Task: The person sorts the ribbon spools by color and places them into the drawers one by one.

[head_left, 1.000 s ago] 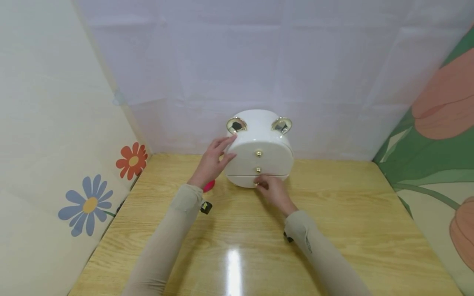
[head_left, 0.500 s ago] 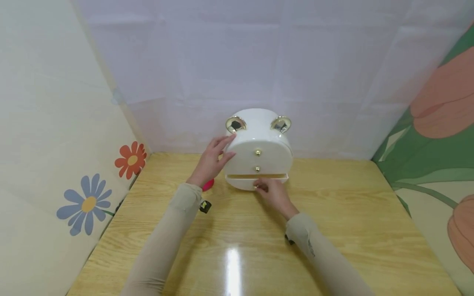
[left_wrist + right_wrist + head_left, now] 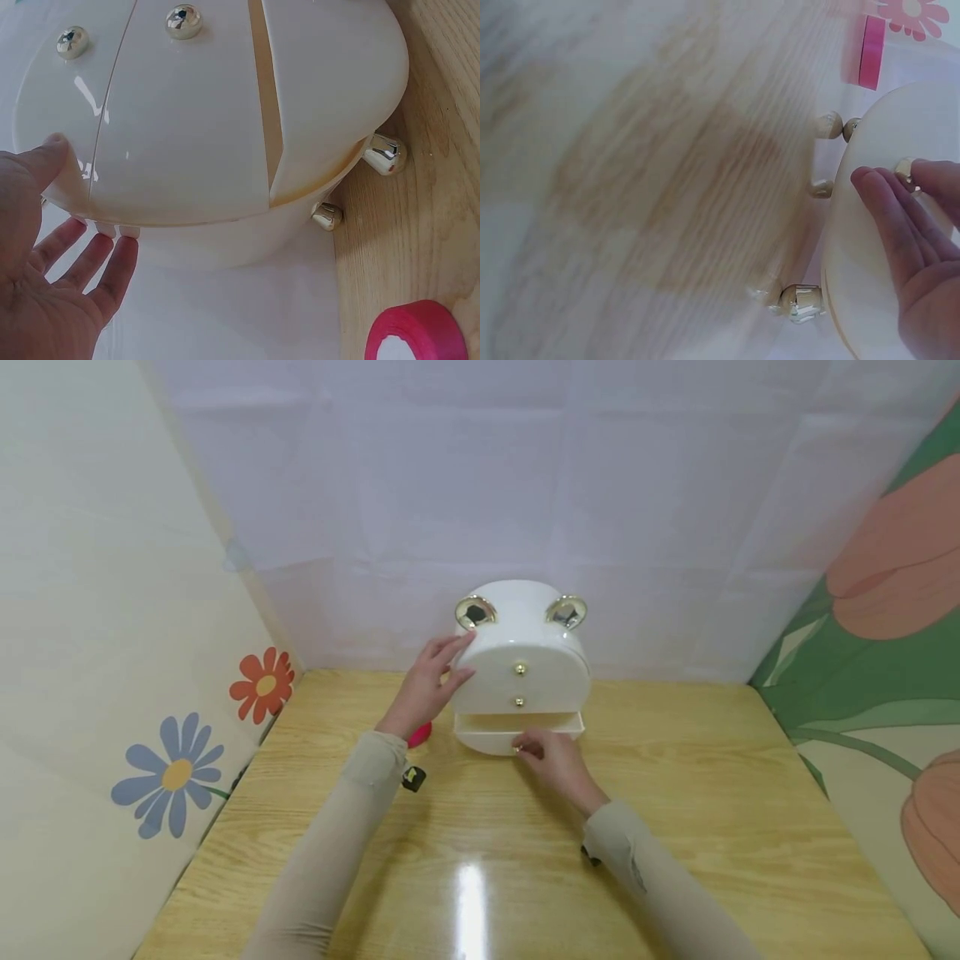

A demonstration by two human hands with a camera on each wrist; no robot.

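A rounded white drawer box point(image 3: 522, 681) with gold knobs and two gold-rimmed ear shapes stands at the back of the table. My right hand point(image 3: 557, 764) pinches the gold knob point(image 3: 907, 174) of its bottom drawer point(image 3: 487, 742), which is pulled partway out. In the left wrist view a gap shows along that drawer's top edge. My left hand point(image 3: 429, 687) rests against the box's left side, fingers fairly straight, thumb point(image 3: 54, 154) on the front face and fingertips point(image 3: 127, 234) on the side wall. The upper two knobs point(image 3: 521, 669) are untouched.
A pink ribbon roll point(image 3: 420, 334) stands on the wooden table point(image 3: 675, 793), left of the box and partly behind my left forearm in the head view. Small gold feet point(image 3: 385, 155) hold the box up. A pale cloth wall point(image 3: 660, 527) rises close behind it.
The bottom drawer has slid out from closed, toward me, with my right hand moving back along with its knob. My left hand has stayed on the box's side.
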